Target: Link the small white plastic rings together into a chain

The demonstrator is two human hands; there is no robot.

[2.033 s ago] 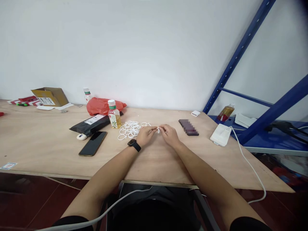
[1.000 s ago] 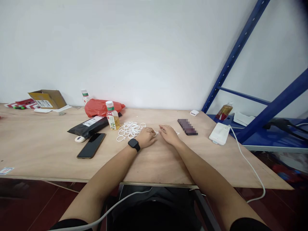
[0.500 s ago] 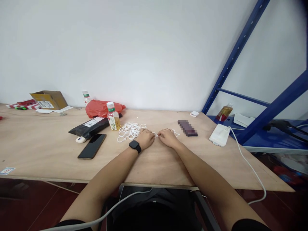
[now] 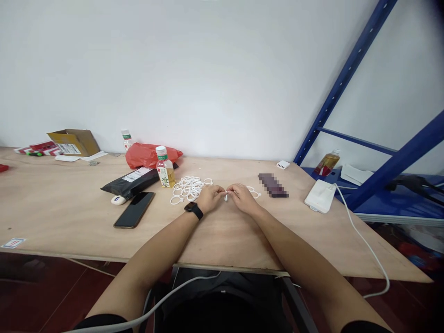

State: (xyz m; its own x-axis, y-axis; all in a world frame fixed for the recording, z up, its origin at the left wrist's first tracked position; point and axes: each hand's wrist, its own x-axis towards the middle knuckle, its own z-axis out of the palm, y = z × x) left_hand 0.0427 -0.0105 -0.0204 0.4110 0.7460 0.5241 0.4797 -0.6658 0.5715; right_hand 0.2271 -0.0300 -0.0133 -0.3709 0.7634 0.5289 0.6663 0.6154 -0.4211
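Between the left grip (image 4: 210, 198) and the right grip (image 4: 243, 197), a small white piece (image 4: 226, 197) is pinched by the fingertips of both; whether it touches the counter (image 4: 236, 240) cannot be told. Just left of the left grip lies a loose pile of white rings (image 4: 189, 188), with an upright bottle (image 4: 165, 170) beyond it. Beside the right grip, partly hidden by it, are further rings (image 4: 256, 194); farther right rests a dark pixelated slab (image 4: 273, 186).
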